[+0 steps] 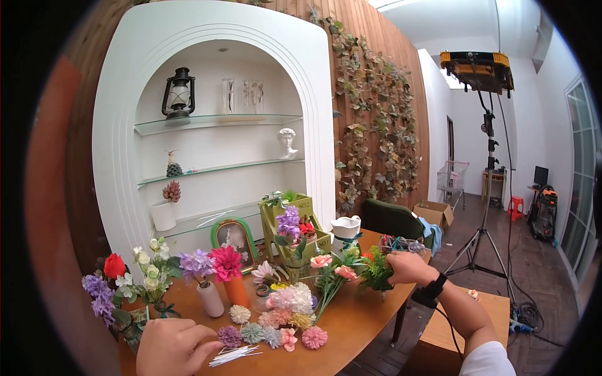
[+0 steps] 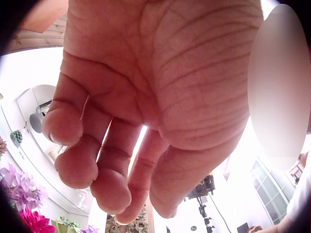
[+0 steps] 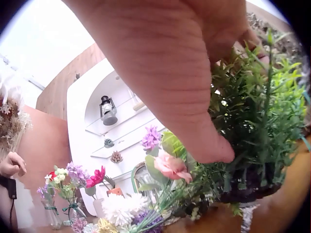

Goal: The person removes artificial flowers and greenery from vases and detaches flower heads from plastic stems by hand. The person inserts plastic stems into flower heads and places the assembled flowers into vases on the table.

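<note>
From my remote station I record the green plant point(image 1: 375, 271) in the fingers of the right hand point(image 1: 409, 268), with the tabletop point(image 1: 357, 323) below them. These fingers are bent in around the foliage, and the thumb point(image 3: 214, 148) presses on its near side; the far fingertips are partly hidden by leaves. Whether the plant's underside touches the tabletop I cannot tell.

Handling, in my judgement: light, springy in the leaves, stiffer toward the dark base point(image 3: 252, 187), and not slippery. Thin sprigs may bend or pull loose if pinched alone, so I rate the sound hold as low on the bunch, where the stems gather, with mild pressure.

Appearance: dense, narrow leaves, deep green at the core and brighter yellow-green toward the tips, bushy and uneven in outline. The base is dark and clumped; a pale glinting piece point(image 3: 248, 218) shows beneath it, which I cannot identify.

A pink rose point(image 1: 345, 272) shows to the left of the right-hand fingers, and a white jug point(image 1: 346, 227) stands beyond them. The fingers of the left hand point(image 1: 175, 346) are loosely bent, narrow gaps between some, and hold nothing; white sticks point(image 1: 233, 355) lie on the tabletop just to their right.
</note>
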